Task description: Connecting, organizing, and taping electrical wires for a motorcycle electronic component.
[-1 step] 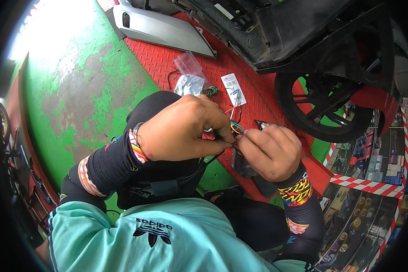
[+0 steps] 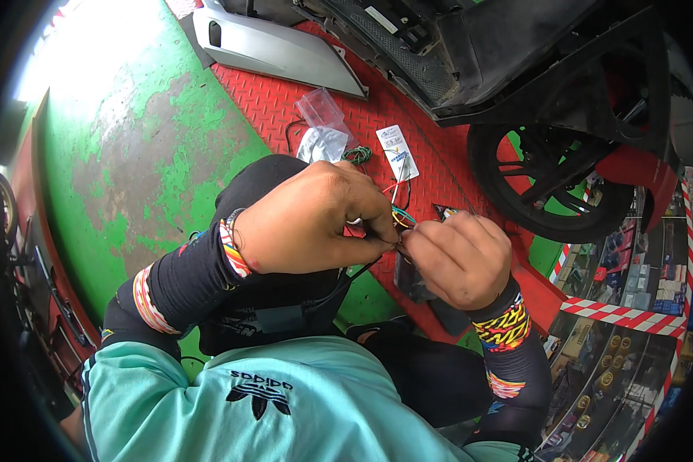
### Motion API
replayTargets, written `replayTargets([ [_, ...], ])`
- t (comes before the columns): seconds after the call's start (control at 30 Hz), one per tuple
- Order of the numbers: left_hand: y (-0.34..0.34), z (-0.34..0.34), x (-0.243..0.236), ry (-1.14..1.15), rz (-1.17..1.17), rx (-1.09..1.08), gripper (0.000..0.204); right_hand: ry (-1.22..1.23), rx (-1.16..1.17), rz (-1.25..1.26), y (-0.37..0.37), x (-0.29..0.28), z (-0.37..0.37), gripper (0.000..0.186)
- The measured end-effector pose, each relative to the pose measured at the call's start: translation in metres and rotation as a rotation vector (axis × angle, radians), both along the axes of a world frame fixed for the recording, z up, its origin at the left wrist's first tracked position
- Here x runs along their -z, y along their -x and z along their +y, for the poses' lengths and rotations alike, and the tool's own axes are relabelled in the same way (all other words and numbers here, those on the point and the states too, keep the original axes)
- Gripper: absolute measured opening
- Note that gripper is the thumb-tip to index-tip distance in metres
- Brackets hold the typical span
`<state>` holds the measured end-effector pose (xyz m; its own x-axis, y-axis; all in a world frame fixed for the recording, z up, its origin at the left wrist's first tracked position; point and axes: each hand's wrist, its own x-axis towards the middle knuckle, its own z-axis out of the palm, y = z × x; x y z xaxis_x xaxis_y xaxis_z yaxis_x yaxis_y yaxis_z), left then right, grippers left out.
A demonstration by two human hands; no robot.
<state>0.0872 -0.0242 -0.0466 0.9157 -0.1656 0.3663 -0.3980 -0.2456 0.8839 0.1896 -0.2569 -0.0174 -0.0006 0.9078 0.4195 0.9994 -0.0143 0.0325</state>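
Both my hands meet above my knee, fingertips almost touching. My left hand (image 2: 323, 219) is closed in a pinch, and so is my right hand (image 2: 462, 258). Between them run thin wires (image 2: 403, 216) in yellow, green-blue and other colours, gripped at their ends; the exact tips are hidden by my fingers. A red and a white wire rise from this bunch toward a white printed card (image 2: 396, 146) on the red plate. Left of the card lies a coil of dark green wire (image 2: 357, 155). Below my right hand, a dark item (image 2: 412, 283) is partly covered.
A clear plastic pack (image 2: 321, 108) and a silvery-white bag (image 2: 321, 144) lie on the red textured plate (image 2: 431, 181). Beyond is a silver body panel (image 2: 273, 50). A scooter's black wheel (image 2: 481, 181) stands right, near a glass display case (image 2: 612, 366) edged with red-white tape.
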Motion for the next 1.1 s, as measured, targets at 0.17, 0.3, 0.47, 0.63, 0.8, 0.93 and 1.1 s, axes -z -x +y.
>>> replayTargets([
  [0.17, 0.000, 0.003, 0.001, -0.044, -0.001, -0.008, 0.011, 0.197, 0.487, 1.564, 0.024, -0.010, 0.008, 0.024],
  [0.3, 0.000, 0.003, 0.001, -0.012, 0.016, 0.000, 0.010, 0.162, 0.516, 1.481, 0.025, -0.014, 0.005, 0.026],
  [0.47, -0.002, 0.001, -0.001, 0.002, 0.012, 0.020, 0.010, -0.146, 0.159, 0.291, 0.008, 0.003, -0.006, 0.032],
  [0.63, -0.001, 0.001, -0.002, -0.013, 0.043, 0.017, 0.010, -0.053, 0.003, -0.086, 0.003, 0.001, -0.006, 0.028],
  [0.8, -0.001, 0.000, -0.001, -0.009, 0.024, 0.009, 0.010, -0.037, 0.046, 0.041, 0.009, 0.000, 0.000, 0.016],
  [0.93, 0.000, 0.002, -0.001, -0.004, 0.037, -0.001, 0.010, 0.111, 0.528, 1.472, 0.034, -0.003, 0.006, 0.018],
  [1.1, -0.002, 0.004, 0.001, -0.014, 0.020, 0.019, 0.011, 0.140, 0.563, 1.571, 0.027, 0.000, -0.004, 0.029],
])
